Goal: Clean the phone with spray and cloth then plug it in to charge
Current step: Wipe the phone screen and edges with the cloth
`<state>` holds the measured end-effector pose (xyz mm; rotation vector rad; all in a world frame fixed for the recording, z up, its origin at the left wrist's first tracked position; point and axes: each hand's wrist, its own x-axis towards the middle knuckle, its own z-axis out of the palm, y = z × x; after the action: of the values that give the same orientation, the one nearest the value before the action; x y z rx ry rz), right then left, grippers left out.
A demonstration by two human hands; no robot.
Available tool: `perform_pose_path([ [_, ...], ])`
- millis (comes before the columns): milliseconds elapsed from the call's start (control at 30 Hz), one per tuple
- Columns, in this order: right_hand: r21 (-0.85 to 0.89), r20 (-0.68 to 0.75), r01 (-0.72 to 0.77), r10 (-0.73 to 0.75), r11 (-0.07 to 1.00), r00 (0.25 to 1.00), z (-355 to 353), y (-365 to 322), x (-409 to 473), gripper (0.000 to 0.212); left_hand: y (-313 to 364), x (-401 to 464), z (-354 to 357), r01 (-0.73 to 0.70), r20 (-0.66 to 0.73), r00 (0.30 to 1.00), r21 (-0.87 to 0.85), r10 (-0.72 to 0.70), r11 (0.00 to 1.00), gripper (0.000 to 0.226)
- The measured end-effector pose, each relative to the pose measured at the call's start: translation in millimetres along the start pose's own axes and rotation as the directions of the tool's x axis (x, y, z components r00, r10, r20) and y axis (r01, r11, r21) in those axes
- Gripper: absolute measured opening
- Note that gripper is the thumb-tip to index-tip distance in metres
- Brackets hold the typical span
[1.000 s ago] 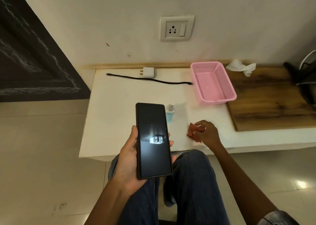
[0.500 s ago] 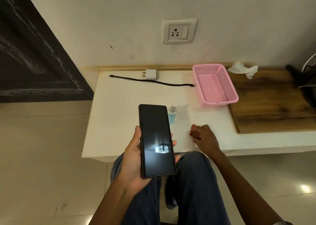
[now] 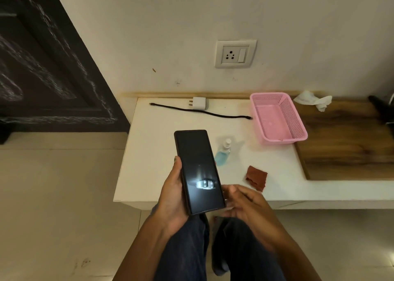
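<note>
Left hand grips the phone, screen up, over the near edge of the white tabletop. Right hand is blurred just right of the phone, fingers loose, holding nothing. Cloth lies on the tabletop, spray bottle beside the phone, charger and cable far.

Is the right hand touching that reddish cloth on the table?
Apart. The head view shows bare white tabletop between the right hand and the cloth, which lies alone on the table.
</note>
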<state>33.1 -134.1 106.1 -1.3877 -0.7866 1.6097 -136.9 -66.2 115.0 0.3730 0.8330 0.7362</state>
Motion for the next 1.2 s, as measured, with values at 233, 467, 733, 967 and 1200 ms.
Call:
perform_pose_path([
  [233,0.330,0.002,-0.003,0.002,0.944,1.000,20,-2,20,0.028,18,35,-5,-0.049,-0.080,0.995,0.178,0.064,0.983,0.070],
  [467,0.277,-0.182,0.008,0.044,0.961,0.982,27,10,63,0.023,26,74,-16,-0.038,-0.177,0.979,0.325,0.100,0.945,0.062],
  [733,0.189,-0.239,-0.066,0.111,0.980,0.965,32,49,106,0.025,25,100,-43,0.044,-0.253,0.966,0.391,0.061,0.920,0.079],
  [967,0.108,-0.286,-0.143,0.168,0.984,0.943,41,74,125,0.031,10,111,-58,0.056,-0.356,0.928,0.422,0.109,0.905,0.071],
  [1200,-0.081,-0.334,-0.183,0.146,0.980,0.931,47,81,134,0.036,5,116,-63,0.067,-0.368,0.923,0.440,0.112,0.895,0.079],
])
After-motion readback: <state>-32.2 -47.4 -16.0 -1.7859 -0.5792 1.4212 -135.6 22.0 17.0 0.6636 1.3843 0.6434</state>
